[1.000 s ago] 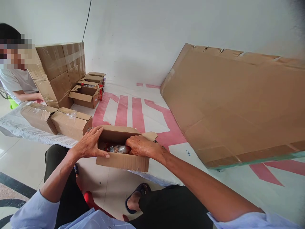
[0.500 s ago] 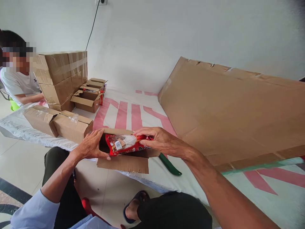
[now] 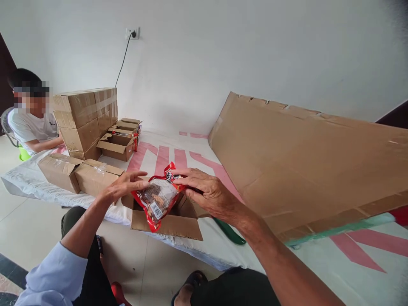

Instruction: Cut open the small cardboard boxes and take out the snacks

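A red food packet (image 3: 158,196) with a clear window and a barcode label hangs above an open cardboard box (image 3: 167,222) at the edge of a low white platform. My right hand (image 3: 207,193) grips the packet's upper right edge. My left hand (image 3: 126,185) is beside the packet's left edge with fingers spread, its fingertips close to or just touching it. The box's flaps stand open below the packet.
Two sealed cartons (image 3: 79,175) lie to the left, stacked taped cartons (image 3: 86,117) and open boxes (image 3: 116,144) behind them. A seated person (image 3: 30,123) is at far left. A large flat cardboard sheet (image 3: 306,157) leans on the right. A green object (image 3: 229,231) lies by the box.
My right hand has lifted the red packet out of the box and tilted it upright. My left hand has left the box's side and risen to the packet.
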### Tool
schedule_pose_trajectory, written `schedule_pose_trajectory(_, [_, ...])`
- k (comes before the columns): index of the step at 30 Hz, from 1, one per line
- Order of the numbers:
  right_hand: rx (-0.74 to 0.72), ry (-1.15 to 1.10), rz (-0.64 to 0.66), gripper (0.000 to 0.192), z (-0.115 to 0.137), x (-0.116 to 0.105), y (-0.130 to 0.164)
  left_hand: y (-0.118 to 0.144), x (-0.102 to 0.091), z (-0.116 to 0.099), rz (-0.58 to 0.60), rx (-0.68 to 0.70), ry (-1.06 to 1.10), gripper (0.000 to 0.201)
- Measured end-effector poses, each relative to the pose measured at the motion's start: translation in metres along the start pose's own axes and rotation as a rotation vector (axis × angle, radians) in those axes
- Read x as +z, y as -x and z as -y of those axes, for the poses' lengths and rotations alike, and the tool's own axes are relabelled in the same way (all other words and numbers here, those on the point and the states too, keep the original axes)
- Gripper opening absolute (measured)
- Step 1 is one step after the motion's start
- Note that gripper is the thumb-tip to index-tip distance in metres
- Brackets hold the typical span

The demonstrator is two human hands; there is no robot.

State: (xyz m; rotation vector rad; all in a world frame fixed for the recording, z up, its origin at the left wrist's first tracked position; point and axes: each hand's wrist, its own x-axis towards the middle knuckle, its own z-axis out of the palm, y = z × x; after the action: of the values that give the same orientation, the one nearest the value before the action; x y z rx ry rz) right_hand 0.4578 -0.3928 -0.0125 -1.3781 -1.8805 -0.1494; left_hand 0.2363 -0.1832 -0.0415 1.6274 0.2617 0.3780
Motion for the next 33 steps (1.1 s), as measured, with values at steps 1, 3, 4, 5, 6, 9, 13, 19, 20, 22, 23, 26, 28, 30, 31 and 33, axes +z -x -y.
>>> schedule_pose_trajectory(1, [-0.020,0.012,-0.038,0.040,0.000,0.004,-0.001,-0.003,0.004,0.001,0.074,-0.029,0.054,0.071])
schedule_pose_trajectory(3, [0.000,0.036,-0.157,0.037,-0.002,0.012,-0.001,-0.006,0.011,0.004,0.142,-0.055,0.155,0.072])
schedule_pose_trajectory(4, [0.045,0.042,-0.237,0.035,-0.004,0.015,0.000,-0.007,0.013,0.006,0.115,-0.037,0.190,0.071])
schedule_pose_trajectory(5, [0.113,0.034,-0.329,0.036,-0.006,0.019,0.002,-0.008,0.015,0.008,0.064,-0.011,0.211,0.069])
schedule_pose_trajectory(6, [0.202,0.003,-0.426,0.040,-0.009,0.024,0.004,-0.008,0.017,0.010,0.007,0.017,0.222,0.067])
schedule_pose_trajectory(9, [0.512,-0.287,-0.567,0.056,-0.016,0.043,0.011,-0.010,0.019,0.013,-0.090,0.079,0.239,0.066])
schedule_pose_trajectory(13, [0.691,-0.699,-0.443,0.062,-0.016,0.075,0.009,-0.016,0.024,0.012,-0.090,0.097,0.228,0.068])
schedule_pose_trajectory(19, [0.709,-0.872,-0.483,0.057,-0.017,0.097,-0.004,-0.020,0.026,0.003,-0.082,0.034,0.102,0.063])
schedule_pose_trajectory(20, [0.697,-0.888,-0.479,0.057,-0.018,0.097,-0.005,-0.021,0.025,0.002,-0.099,0.039,0.063,0.060])
schedule_pose_trajectory(22, [0.675,-0.890,-0.482,0.058,-0.021,0.097,-0.006,-0.024,0.024,0.002,-0.130,0.067,-0.043,0.057])
schedule_pose_trajectory(23, [0.680,-0.882,-0.503,0.059,-0.022,0.097,-0.007,-0.025,0.024,0.003,-0.135,0.077,-0.098,0.056])
schedule_pose_trajectory(26, [0.775,-0.863,-0.623,0.058,-0.022,0.099,-0.011,-0.029,0.025,0.008,-0.128,0.076,-0.174,0.057])
schedule_pose_trajectory(28, [0.834,-0.890,-0.696,0.059,-0.022,0.099,-0.015,-0.029,0.027,0.010,-0.124,0.060,-0.132,0.060])
schedule_pose_trajectory(30, [0.847,-0.951,-0.727,0.061,-0.025,0.098,-0.019,-0.029,0.027,0.011,-0.123,0.042,-0.073,0.061])
schedule_pose_trajectory(31, [0.842,-0.978,-0.734,0.062,-0.027,0.098,-0.021,-0.029,0.026,0.011,-0.120,0.035,-0.048,0.062])
schedule_pose_trajectory(33, [0.835,-0.987,-0.751,0.061,-0.032,0.097,-0.024,-0.028,0.024,0.011,-0.088,0.025,-0.011,0.060])
